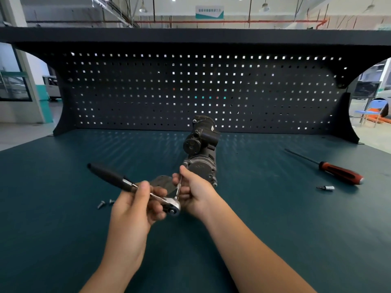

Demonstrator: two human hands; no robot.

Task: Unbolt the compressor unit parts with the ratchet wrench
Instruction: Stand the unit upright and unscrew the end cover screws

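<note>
A: In the head view, where is the ratchet wrench point(118, 178)?

B: It is in the air above the near middle of the surface point(63, 208). The left hand point(135, 208) grips its metal shaft close to the round head. The thumb lies on top and the fingers are curled below. The black handle points to the far left.

A: And the right hand point(194, 191)?

B: It pinches the thin extension bar point(179, 185) that stands out from the head of the wrench. The thumb and the curled fingers are closed on it.

A: Where is the compressor unit point(201, 153)?

B: It stands in the middle of the surface, just behind the right hand, in front of the dark pegboard wall point(148, 92). It is dark grey, and its near end is partly hidden by the hand.

A: What lies around it?

B: A dark flat plate point(161, 182) is on the surface just behind the two hands. Two small bolts point(101, 204) lie loose to the left of the left hand. On the right, well apart from the hands, lies a screwdriver point(338, 172) with a red and black handle. A small socket bit point(326, 188) lies just near of its handle.
</note>
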